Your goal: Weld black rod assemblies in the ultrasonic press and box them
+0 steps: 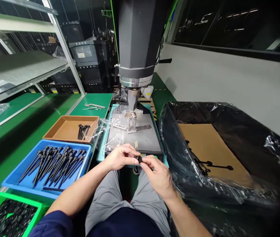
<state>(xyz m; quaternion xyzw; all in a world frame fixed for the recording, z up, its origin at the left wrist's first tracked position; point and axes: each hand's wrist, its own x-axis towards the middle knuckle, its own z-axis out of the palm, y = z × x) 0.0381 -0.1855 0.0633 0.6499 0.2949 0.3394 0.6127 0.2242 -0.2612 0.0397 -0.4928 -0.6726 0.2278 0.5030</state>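
Note:
In front of my lap, my left hand [122, 156] and my right hand [156, 171] meet with fingertips pinched on a small black knob-like part [138, 159]. The fingers cover much of it, so I cannot tell whether a shaft or a second piece is joined to it. Just beyond the hands is the grey metal plate [145, 140] of a press machine [137, 39]. A metal fixture [131, 121] stands on the plate under the press head, partly wrapped in clear plastic.
To the left, a blue tray [7, 182] holds many black rods with round heads [56, 164]. Behind it, a brown tray [63, 126] has several short black pieces. A green bin [40, 209] holds small black parts. At right, a plastic-lined box [179, 158] contains rods on cardboard [209, 141].

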